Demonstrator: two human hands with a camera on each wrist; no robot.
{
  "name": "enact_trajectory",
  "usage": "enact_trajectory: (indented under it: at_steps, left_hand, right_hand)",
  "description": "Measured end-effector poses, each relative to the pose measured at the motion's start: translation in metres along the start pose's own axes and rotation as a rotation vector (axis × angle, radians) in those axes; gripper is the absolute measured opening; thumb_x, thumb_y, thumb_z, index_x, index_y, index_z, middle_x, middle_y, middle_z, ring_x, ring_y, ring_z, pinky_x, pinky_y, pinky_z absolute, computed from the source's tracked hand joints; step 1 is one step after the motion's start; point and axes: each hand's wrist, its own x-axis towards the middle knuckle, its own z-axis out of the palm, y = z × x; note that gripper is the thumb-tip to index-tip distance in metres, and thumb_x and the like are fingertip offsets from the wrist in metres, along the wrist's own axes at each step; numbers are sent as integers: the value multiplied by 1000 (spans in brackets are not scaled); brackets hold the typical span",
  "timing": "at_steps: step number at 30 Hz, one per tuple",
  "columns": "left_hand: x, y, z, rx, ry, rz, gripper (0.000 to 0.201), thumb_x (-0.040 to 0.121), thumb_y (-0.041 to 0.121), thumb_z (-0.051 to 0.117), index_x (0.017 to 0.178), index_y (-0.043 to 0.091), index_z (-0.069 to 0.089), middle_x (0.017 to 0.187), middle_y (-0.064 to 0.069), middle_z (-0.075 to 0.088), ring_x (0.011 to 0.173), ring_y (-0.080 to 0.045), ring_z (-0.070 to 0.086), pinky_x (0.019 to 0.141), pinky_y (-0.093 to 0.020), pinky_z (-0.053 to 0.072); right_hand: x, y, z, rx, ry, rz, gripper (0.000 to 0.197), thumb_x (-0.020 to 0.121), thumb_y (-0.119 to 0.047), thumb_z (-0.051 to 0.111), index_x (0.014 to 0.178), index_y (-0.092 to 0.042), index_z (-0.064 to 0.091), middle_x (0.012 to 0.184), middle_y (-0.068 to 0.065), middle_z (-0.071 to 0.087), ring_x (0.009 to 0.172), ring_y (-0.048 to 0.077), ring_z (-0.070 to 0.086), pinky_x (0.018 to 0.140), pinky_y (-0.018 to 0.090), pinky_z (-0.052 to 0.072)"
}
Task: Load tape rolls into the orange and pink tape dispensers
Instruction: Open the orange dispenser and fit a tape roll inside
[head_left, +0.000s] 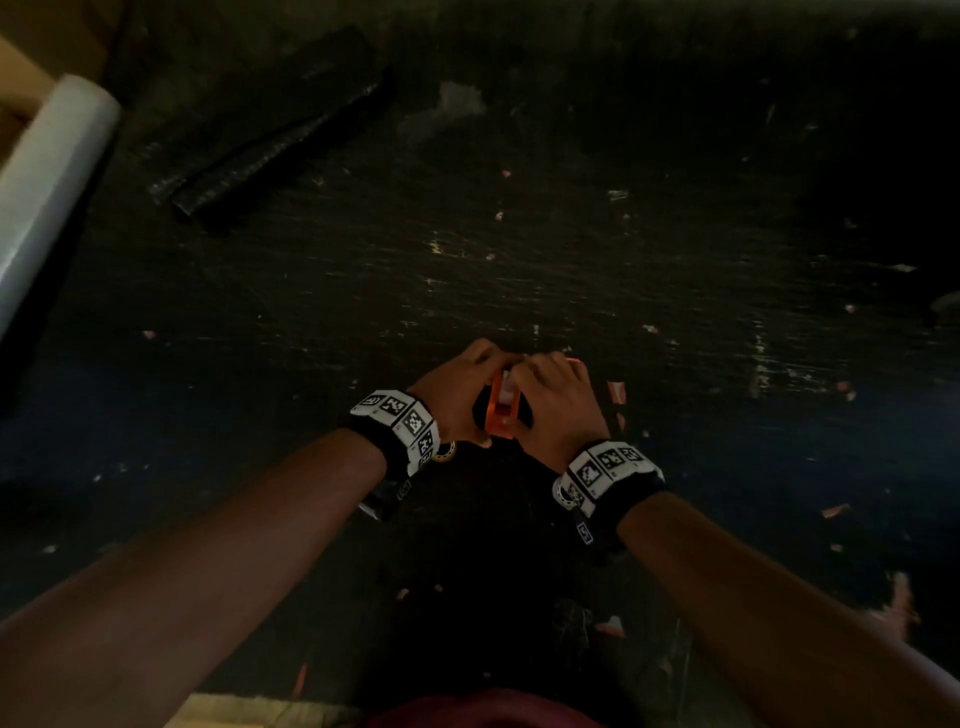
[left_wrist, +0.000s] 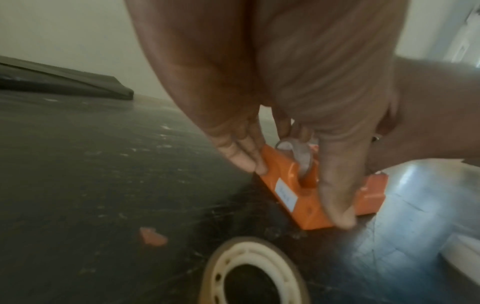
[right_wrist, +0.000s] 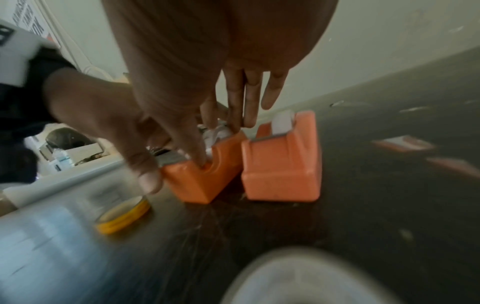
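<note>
The orange dispenser (head_left: 501, 410) stands on the dark table (head_left: 519, 249) between both hands. My left hand (head_left: 480, 364) grips it, with fingers (left_wrist: 246, 160) on one side wall and the thumb (left_wrist: 335, 201) on the other. A greyish tape roll (left_wrist: 298, 154) sits in the slot of the orange dispenser (left_wrist: 298, 203). My right hand (right_wrist: 218, 144) reaches into the orange dispenser (right_wrist: 202, 183); its thumb is in the notch and its fingers are on the roll, pinching it. The pink dispenser (right_wrist: 280, 164) stands right beside it with white tape on top. A loose tape roll (left_wrist: 249, 273) lies under my left wrist.
A white film roll (head_left: 47, 171) and a long black roll (head_left: 270, 140) lie at the far left. Orange paper scraps (head_left: 615, 392) dot the scratched tabletop. The loose yellowish roll (right_wrist: 122, 214) lies near the table's front edge. A blurred white round object (right_wrist: 298, 277) fills the bottom of the right wrist view.
</note>
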Motion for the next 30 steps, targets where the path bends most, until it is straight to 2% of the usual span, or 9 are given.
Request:
enact_trajectory:
  at_steps: [2,5,8,12,18,23,30]
  left_hand:
    - [1,0,-1,4,1,-8,116,55,22,100,152,30,37,144,5,37,128,-20,54,99,-31,48]
    - [2,-1,-2,6,-8,1,113,55,23,100,150,31,39,143,6,37,128,-20,54,102,-38,52]
    - [3,-1,-4,22,-23,12,109,56,23,99,148,31,41,141,5,39,127,-20,54,100,-36,52]
    - [5,-2,-8,33,-38,22,108,57,24,99,148,31,42,141,5,39,128,-20,53,99,-33,49]
    - [5,-5,-8,47,-39,50,112,58,29,98,152,31,38,143,4,38,126,-19,54,101,-36,52]
    - [6,-4,-8,55,-38,48,113,56,34,98,151,33,38,142,5,38,124,-18,55,101,-38,53]
    - [5,-5,-8,37,-35,46,112,57,28,98,151,31,39,141,6,39,125,-17,54,102,-36,51]
  right_hand:
    - [-2,-2,4,-2,29,10,42,74,-32,78,109,-16,61,119,11,60,111,31,54,98,50,40]
    - [-3,-5,8,-1,75,20,21,83,-26,68,102,-18,66,115,8,61,109,29,56,100,51,39]
    - [-5,-5,10,23,107,23,16,85,-24,62,98,-18,68,112,8,63,107,29,58,99,52,39]
    - [-10,-9,6,24,138,43,11,83,-25,69,92,-18,69,108,6,60,105,28,54,92,49,42]
    - [-36,-24,6,84,182,14,3,82,-20,67,81,-22,69,80,-5,69,82,18,62,85,45,43]
    - [-43,-26,20,94,71,45,8,81,-21,68,74,-25,69,71,-9,70,74,13,64,88,40,41]
    - [-40,-28,23,-38,-53,81,17,86,-24,67,69,-25,68,62,-7,67,66,16,64,89,46,45]
